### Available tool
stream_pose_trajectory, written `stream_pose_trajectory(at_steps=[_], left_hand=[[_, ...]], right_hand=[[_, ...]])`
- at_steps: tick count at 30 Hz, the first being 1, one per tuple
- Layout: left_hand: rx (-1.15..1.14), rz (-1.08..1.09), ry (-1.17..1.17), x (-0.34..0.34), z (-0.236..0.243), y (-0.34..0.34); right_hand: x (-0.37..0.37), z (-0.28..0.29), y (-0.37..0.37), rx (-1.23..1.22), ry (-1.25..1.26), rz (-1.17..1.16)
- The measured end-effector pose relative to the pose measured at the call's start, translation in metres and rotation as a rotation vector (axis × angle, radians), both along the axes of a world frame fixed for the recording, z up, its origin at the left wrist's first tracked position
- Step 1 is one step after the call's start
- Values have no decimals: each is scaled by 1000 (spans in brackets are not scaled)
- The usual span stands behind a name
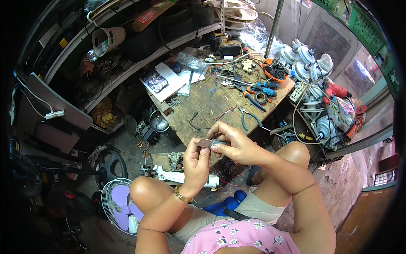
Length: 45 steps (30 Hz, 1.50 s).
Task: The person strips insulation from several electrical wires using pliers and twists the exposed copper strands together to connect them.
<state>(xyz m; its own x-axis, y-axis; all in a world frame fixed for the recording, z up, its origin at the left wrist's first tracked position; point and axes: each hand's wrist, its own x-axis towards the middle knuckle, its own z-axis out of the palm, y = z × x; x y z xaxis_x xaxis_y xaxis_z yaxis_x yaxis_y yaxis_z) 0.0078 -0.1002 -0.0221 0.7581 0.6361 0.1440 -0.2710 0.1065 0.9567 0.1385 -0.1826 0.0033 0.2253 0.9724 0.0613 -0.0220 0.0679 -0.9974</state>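
Observation:
Just past the near edge of the wooden workbench (pixel 186 113), my two hands meet. My left hand (pixel 197 160), with a gold bracelet at its wrist, pinches a small flat greyish-brown plate (pixel 204 143) between thumb and fingers. My right hand (pixel 235 144) is closed round a small dark grey piece (pixel 217 143) that touches the plate; whether the two are joined I cannot tell. Beyond my right hand, pliers with teal handles (pixel 250 119) lie spread on the bench. Short red and black wires (pixel 225 112) rest near them.
Screwdrivers, a tape roll (pixel 260 98) and an orange bowl (pixel 275 71) of dark small parts crowd the bench's far right. White round fan parts (pixel 302 63) and a red drill (pixel 337 90) are heaped at right. A purple-bladed fan (pixel 120 205) stands by my left knee.

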Motion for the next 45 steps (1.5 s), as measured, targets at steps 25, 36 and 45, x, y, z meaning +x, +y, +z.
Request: stream_pose_trajectory(at_steps=[25,36,45], left_hand=[[-817,-689,103,-19,23,26],[-147,-200,108,-10,7,18],[2,-162,126,-9,3,15]], right_hand=[[27,27,-16,35,-159,-256],[21,16,-5,-71,-91,-198],[15,16,-2,-134,8,-187]])
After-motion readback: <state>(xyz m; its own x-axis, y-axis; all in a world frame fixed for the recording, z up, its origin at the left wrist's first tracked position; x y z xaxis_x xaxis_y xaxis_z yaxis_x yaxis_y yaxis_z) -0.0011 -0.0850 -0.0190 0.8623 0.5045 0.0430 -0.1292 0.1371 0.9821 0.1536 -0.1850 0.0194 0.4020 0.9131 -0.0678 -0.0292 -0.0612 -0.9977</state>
